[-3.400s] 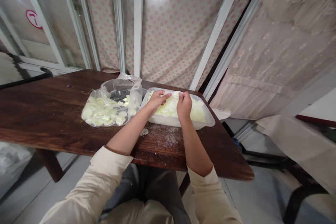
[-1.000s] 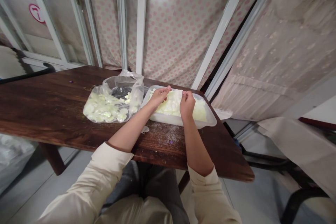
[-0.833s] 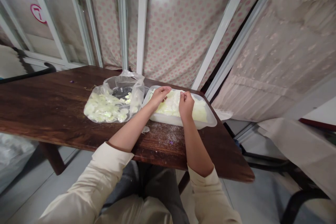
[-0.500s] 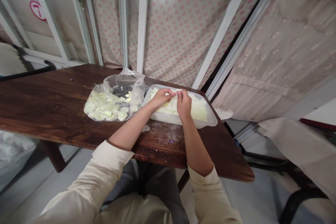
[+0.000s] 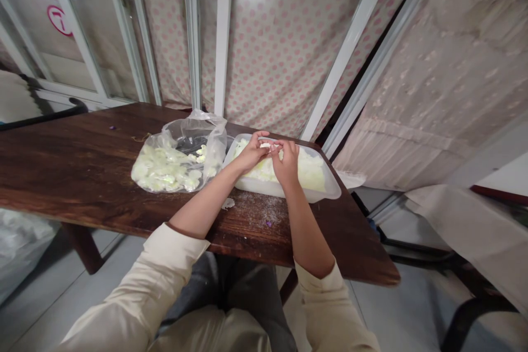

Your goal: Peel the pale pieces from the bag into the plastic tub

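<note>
My left hand (image 5: pixel 252 155) and my right hand (image 5: pixel 286 163) meet fingertip to fingertip above a translucent plastic box (image 5: pixel 332 193). Both are closed in a pinch, and a small whitish bit seems to show between the fingertips, too small to name. Pale yellow-green and white pieces (image 5: pixel 311 170), thin and petal-like, fill the box under my hands. Left of the box, a clear plastic bag (image 5: pixel 214 140) lies with its mouth upward, and similar pale yellow, flower-like pieces (image 5: pixel 167 168) are inside it.
Everything stands on a dark brown wooden table (image 5: pixel 82 148). White crumbs (image 5: pixel 264 212) and a flat whitish scrap (image 5: pixel 228 203) lie before the box. Glazed partitions with a dotted curtain (image 5: pixel 280 55) rise behind. A chair (image 5: pixel 474 313) is at right, a plastic sack (image 5: pixel 25 247) at lower left.
My left fingers have lifted and spread a little, and my right hand has shifted slightly left. The fingertips still meet over the box; the bag and box stay put.
</note>
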`<state>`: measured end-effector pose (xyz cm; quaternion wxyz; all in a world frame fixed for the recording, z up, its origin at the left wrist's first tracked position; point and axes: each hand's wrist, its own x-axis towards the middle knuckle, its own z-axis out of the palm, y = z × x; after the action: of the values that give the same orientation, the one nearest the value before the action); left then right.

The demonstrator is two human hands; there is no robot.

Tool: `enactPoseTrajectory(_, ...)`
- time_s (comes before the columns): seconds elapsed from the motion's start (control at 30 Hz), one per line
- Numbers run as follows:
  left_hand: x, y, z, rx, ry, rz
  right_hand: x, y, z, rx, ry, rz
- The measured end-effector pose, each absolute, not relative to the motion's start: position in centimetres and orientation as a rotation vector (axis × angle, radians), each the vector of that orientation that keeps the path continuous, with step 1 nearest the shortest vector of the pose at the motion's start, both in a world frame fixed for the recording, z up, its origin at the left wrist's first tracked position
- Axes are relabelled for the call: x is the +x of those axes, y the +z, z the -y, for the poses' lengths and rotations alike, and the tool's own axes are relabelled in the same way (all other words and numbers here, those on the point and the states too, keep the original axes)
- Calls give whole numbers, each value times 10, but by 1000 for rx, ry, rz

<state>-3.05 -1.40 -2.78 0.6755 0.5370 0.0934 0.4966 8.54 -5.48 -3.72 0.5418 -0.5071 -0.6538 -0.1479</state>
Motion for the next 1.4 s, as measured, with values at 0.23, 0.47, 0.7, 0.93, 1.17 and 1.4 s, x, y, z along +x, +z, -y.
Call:
enactPoseTrajectory(0.23,-30,-28,15,1448,1133,-85,93,-44,41,-1169,-109,1438)
enactPoseTrajectory(0.47,-30,-29,11,1556,1207,-27,91,-39,45,-1015,171,1443)
enactPoseTrajectory(0.7,-30,-29,8,1642,1190,-372,87,-35,54,-1051,46,1440)
enactPoseTrajectory(0.93,-29,-30,8,1533,1224,-362,84,-36,53,-1092,100,1427)
enactPoseTrajectory(1.17,-29,-29,12,1492,1040,-292,88,-37,55,-1139,52,1404)
enactPoseTrajectory(1.4,-31,-28,15,1515,974,-366,85,-36,59,-1233,-166,1468)
